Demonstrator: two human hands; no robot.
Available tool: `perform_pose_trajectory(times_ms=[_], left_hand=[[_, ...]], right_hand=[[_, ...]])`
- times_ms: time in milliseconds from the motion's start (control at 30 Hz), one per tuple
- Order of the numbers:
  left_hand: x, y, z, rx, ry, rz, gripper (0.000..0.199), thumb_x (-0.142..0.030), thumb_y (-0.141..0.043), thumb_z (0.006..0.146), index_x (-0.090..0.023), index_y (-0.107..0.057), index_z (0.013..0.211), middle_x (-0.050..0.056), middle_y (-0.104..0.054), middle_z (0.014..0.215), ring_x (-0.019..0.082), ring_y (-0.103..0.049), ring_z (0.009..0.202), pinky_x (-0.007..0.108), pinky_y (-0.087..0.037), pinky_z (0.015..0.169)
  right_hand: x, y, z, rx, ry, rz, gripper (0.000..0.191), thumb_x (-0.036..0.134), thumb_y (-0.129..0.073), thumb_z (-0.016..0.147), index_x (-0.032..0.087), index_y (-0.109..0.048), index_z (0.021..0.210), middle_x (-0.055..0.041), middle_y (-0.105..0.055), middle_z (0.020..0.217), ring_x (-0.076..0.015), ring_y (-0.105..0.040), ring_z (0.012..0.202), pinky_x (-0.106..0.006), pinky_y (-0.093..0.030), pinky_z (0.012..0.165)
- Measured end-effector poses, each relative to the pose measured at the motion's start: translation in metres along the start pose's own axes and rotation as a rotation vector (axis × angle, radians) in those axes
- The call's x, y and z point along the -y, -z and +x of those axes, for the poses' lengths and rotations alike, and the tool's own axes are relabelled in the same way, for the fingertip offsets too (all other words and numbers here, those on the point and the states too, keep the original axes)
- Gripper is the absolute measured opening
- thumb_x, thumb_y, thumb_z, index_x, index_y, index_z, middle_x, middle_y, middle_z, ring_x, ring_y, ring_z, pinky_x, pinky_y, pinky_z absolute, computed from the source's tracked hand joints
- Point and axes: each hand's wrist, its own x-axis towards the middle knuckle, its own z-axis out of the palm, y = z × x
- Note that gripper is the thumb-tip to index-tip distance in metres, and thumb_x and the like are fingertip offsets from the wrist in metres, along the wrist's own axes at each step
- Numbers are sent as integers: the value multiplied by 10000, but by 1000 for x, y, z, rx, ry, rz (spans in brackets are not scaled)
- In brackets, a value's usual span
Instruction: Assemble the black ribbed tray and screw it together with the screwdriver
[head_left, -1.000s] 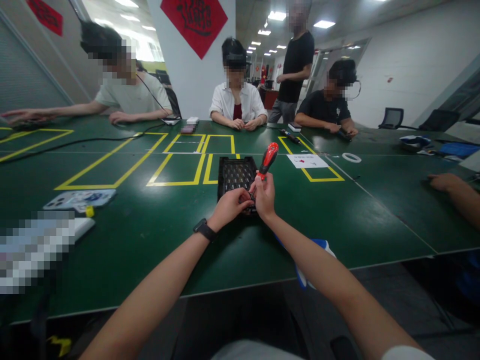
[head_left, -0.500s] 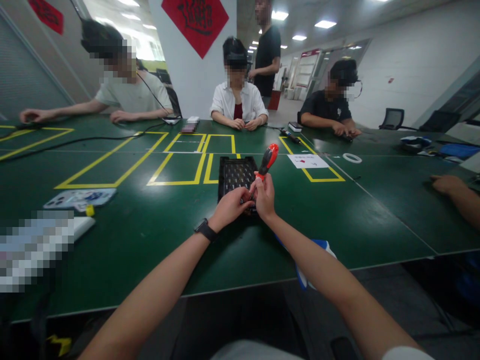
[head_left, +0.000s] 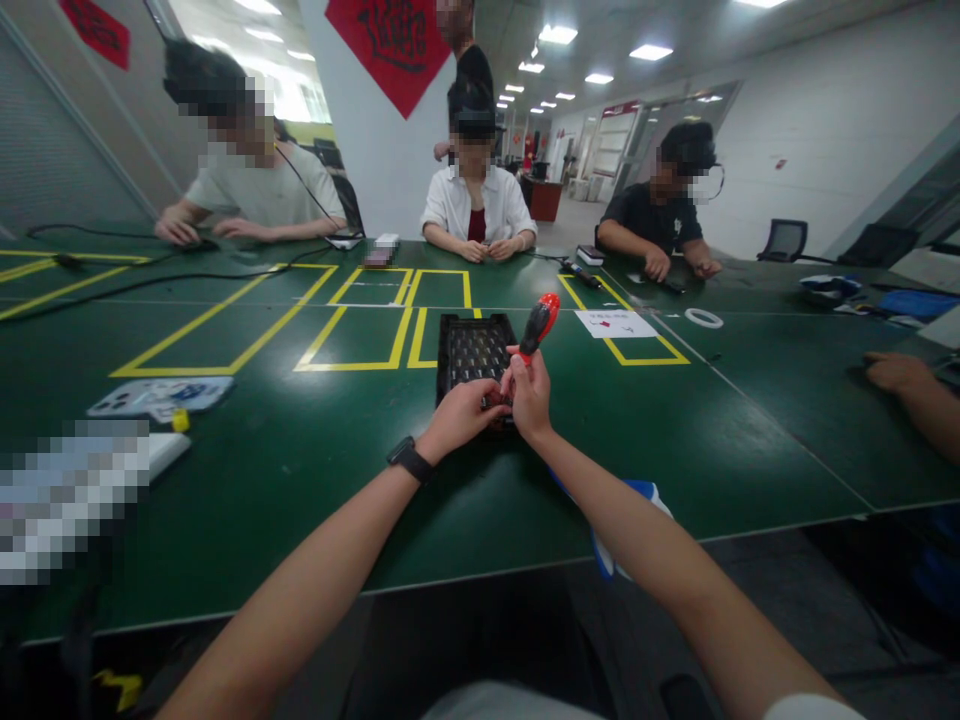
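Note:
My right hand (head_left: 529, 396) is closed around a red-and-black screwdriver (head_left: 539, 328), its handle tilted up and to the right. Close beside it, my left hand (head_left: 463, 410) has its fingers pinched together near the screwdriver's lower end. What those fingers hold, if anything, is too small and too covered to make out. Both hands are over the near end of a black case (head_left: 445, 350) with rows of small metal bits (head_left: 480, 360) inside. The screwdriver's tip is hidden by my fingers.
On the green table (head_left: 337, 440) lie a phone (head_left: 161, 397) at left, a printed sheet (head_left: 615, 323) and a white ring (head_left: 704, 318) at right. A blue-and-white item (head_left: 641, 490) is under my right forearm. Several people sit around; another person's hand (head_left: 896, 372) rests at far right.
The screwdriver's handle has tipped slightly further right and down. My left hand has barely shifted. Across the table, the left person's arm has drawn in, and the standing person has moved left.

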Motion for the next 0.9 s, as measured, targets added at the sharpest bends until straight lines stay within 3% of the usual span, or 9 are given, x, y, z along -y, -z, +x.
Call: perform_pose_trajectory(times_ms=[200,500,733,900], left_hand=[[2,-1,1,20,14,36,175,-326,-622,794,-155,-595,771,23,-640,737,146,-552,654,239,-369,602],[4,-1,3,126,-136,7,123,-141,-504,842,-148,-625,824,37,-673,807,142,-598,710,231,-386,649],[-3,2,2,30,-96,89,117,-267,-605,802,-160,-573,766,22,-627,761,148,-553,701,247,-376,646],[2,0,2,47,-112,88,105,-255,-567,833,-160,-573,789,26,-624,763,148,-548,689,247,-369,628]], right_hand=[[-3,0,1,31,12,-5,269,422,-438,886,202,-511,1022,93,-438,498,-53,-398,411,-178,-343,457],[-5,4,2,90,-6,-32,279,437,-415,898,191,-535,953,92,-409,473,-47,-361,390,-181,-312,446],[-4,3,2,38,26,-53,262,428,-421,898,196,-528,956,90,-403,488,-55,-381,418,-185,-333,463],[-4,3,2,60,28,-30,242,411,-426,896,203,-512,987,85,-429,505,-60,-403,429,-187,-350,470]])
